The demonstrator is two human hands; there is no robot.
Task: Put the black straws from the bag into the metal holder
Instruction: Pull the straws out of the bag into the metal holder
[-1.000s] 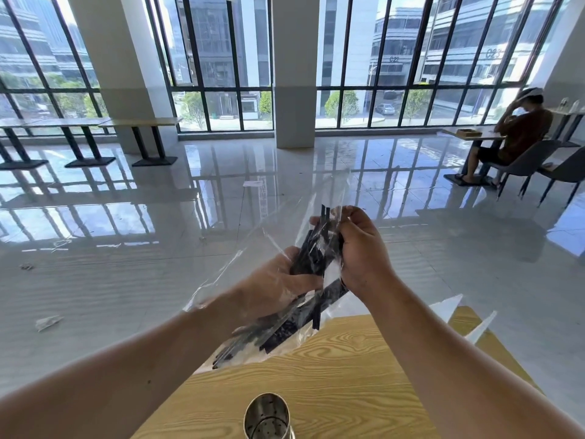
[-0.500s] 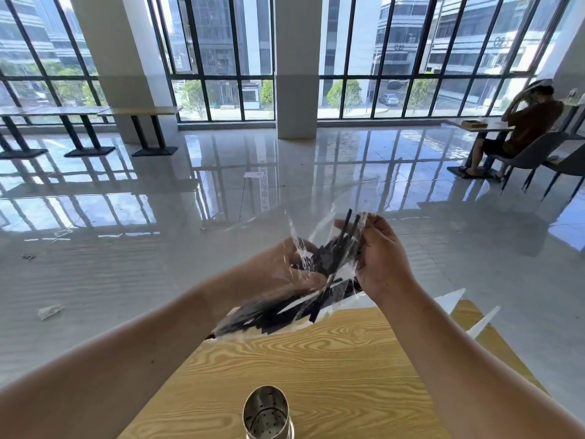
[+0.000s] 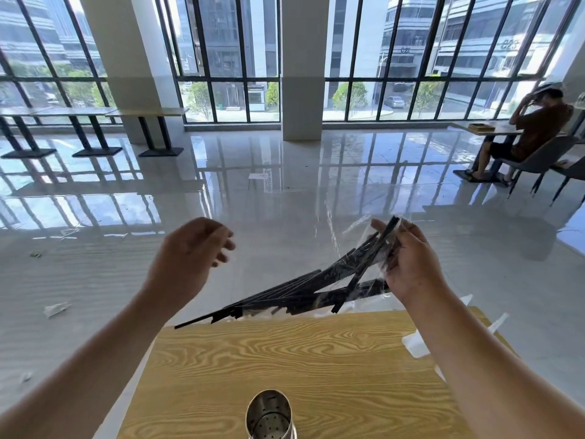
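Right hand (image 3: 411,264) is gripping the clear bag (image 3: 364,267) of black straws (image 3: 300,289) over the table's (image 3: 316,359) far edge; left hand (image 3: 186,258) is hovering loosely curled, empty. Metal holder (image 3: 269,416) is sitting at the near edge.

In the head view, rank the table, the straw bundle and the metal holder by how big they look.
Largest to smallest as they look:
1. table
2. straw bundle, fanned out from the right hand
3. metal holder, cut off by the bottom edge, so its full size is unsure
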